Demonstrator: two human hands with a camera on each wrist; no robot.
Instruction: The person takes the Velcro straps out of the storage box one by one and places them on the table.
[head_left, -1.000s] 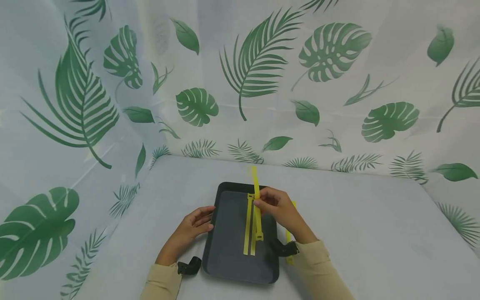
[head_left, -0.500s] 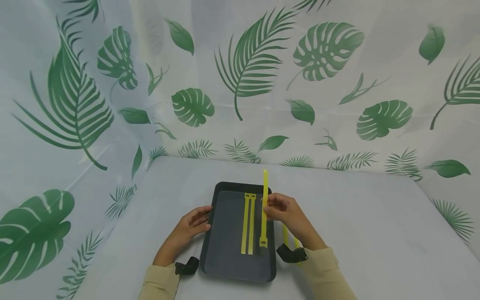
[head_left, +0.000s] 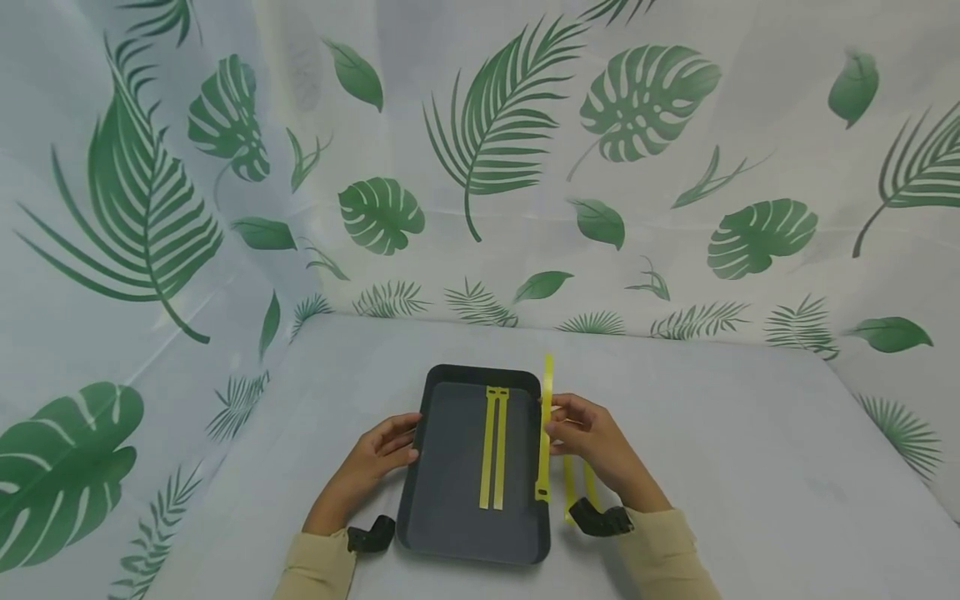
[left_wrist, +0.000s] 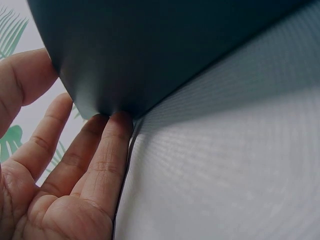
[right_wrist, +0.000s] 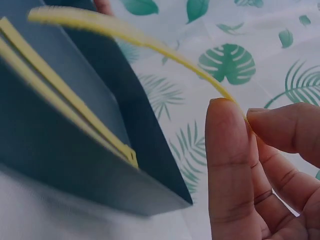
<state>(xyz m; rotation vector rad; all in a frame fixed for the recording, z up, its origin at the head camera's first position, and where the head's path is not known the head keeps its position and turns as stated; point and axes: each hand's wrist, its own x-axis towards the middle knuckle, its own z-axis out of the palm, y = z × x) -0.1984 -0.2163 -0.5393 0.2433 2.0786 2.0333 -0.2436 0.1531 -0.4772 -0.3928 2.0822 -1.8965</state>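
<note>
I have the held yellow strap at the three-o'clock edge of the dark tray in my head view, its long axis running nearly twelve to six, slotted end at six, plain tip at twelve; the right hand lies on its three-o'clock side and pinches it partway along, thumb and index fingertip closed with only the strap between; in my right wrist view it arches from that pinch toward ten o'clock; whether its lower end touches the rim I cannot tell; two flat yellow straps lie side by side inside the tray, slotted ends at twelve; the left hand, fingers extended and slightly parted, touches the tray's wall at nine o'clock.
</note>
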